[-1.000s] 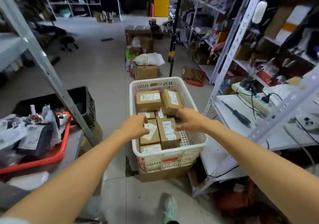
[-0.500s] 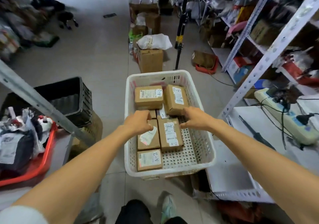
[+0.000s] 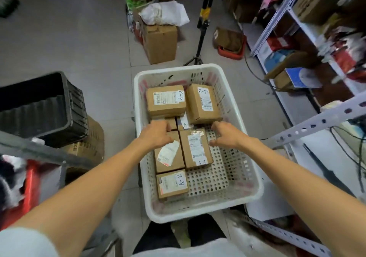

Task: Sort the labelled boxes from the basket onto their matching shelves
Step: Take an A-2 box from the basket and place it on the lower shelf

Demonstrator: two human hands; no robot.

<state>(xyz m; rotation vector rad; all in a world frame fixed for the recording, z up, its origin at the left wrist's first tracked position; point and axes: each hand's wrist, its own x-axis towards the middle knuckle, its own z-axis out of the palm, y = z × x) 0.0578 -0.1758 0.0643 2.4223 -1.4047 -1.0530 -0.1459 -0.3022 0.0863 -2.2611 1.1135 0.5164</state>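
Both hands have dropped lower into the white basket (image 3: 200, 212) since a moment ago. The left hand (image 3: 156, 137) curls its fingers over the far end of the box with the peeling label (image 3: 170, 161) — whether they grip it I cannot tell — while the right hand (image 3: 226, 136) is spread loose, thumb just beside the middle A-2 box (image 3: 196, 149).

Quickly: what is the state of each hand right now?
Left hand: fingers curled over the loose-label box; a grip cannot be told.
Right hand: open, holding nothing, beside the middle A-2 box.
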